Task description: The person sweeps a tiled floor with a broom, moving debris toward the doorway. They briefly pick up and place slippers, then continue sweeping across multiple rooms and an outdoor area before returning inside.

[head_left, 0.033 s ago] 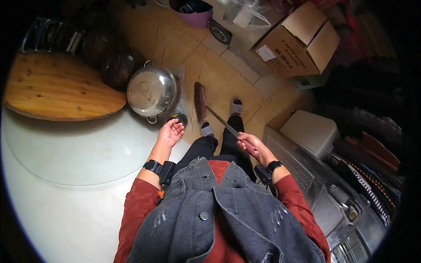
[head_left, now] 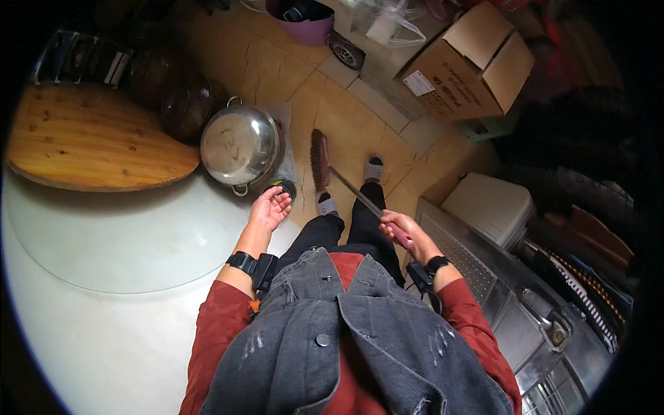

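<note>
There is one broom (head_left: 320,160), one steel pot (head_left: 240,146), one wooden board (head_left: 83,142), one round white counter (head_left: 104,332), one cardboard box (head_left: 470,66), one purple basin (head_left: 304,17) and two hands: left hand (head_left: 270,207), right hand (head_left: 398,227).

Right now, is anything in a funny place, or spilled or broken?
Nothing looks spilled or broken. One odd thing: the shiny steel pot sits down by the tiled floor, beside the round white table, not on it. The right hand holds a broom; the left hand is empty.
</note>
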`<state>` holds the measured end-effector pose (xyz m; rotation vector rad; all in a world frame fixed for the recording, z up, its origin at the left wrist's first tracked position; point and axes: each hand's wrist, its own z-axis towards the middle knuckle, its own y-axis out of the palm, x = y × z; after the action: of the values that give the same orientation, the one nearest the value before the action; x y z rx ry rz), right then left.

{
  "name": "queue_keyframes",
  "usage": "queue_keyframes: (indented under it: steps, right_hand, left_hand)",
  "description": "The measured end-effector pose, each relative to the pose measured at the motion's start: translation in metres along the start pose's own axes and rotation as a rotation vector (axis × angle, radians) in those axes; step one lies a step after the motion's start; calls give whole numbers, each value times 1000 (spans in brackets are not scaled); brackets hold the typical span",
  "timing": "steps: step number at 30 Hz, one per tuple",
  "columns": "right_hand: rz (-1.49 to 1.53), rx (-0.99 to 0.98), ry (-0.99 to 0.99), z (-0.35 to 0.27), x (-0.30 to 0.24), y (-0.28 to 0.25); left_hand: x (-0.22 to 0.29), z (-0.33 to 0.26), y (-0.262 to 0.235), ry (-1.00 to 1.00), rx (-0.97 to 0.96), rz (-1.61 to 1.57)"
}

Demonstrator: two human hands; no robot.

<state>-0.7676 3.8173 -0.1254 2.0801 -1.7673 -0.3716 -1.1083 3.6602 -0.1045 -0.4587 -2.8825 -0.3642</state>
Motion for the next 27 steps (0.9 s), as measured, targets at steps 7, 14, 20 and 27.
queue_keyframes:
  steps: [7, 14, 20, 27]
  right_hand:
    - [-216, 45, -176, -49, 32, 4]
    - [22, -280, 29, 11, 39, 36]
    - [-41, -145, -43, 72, 47, 29]
    - [-245, 70, -213, -6, 31, -10]
  left_hand:
    - [2, -2, 10, 2, -27, 8]
    - [-5, -12, 18, -18, -24, 60]
    - [-6, -19, 14, 2, 5, 123]
    - [0, -21, 3, 12, 9, 46]
